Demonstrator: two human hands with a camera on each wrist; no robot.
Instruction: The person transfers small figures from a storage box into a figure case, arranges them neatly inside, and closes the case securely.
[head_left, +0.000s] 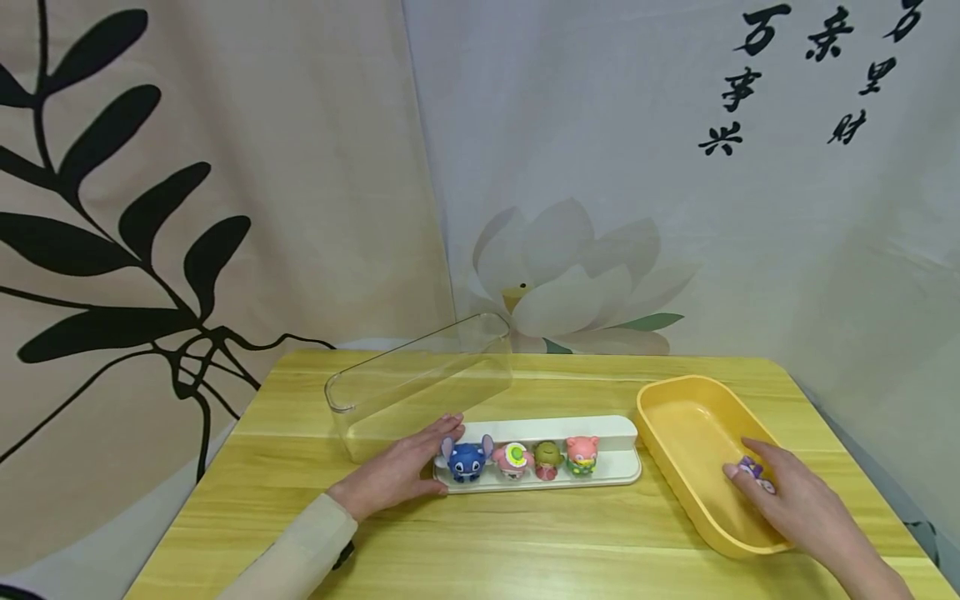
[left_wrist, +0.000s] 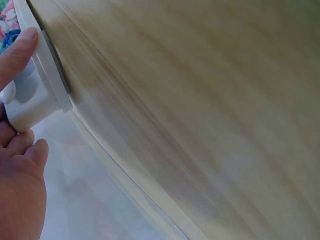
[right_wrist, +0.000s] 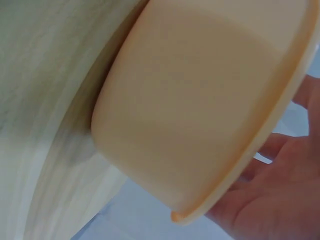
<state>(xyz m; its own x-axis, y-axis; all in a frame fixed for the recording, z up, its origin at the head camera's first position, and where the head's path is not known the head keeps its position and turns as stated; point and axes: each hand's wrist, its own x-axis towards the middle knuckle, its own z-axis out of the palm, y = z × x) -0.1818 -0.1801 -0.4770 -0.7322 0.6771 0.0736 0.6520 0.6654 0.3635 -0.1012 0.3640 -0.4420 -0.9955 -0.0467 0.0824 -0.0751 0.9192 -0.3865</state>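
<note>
My left hand (head_left: 405,469) grips the left end of a white stepped display base (head_left: 618,467), thumb at the front edge and fingers behind. In the left wrist view, the thumb (left_wrist: 19,55) lies against the base's edge. Several toy figurines stand in a row on it: a blue big-eared one (head_left: 467,461), a pink one with a green-and-yellow swirl (head_left: 513,459), a green-headed one (head_left: 548,460) and a pink pig-like one (head_left: 582,455). Over the yellow tray (head_left: 675,450), my right hand (head_left: 806,500) pinches a small purple-and-white figurine (head_left: 752,468), partly hidden by the fingers.
A clear plastic cover (head_left: 420,383) lies on the wooden table (head_left: 525,542) behind the base's left end. Printed cloth (head_left: 337,167) hangs behind the table. The tray stands close to the base's right end, near the table's right edge.
</note>
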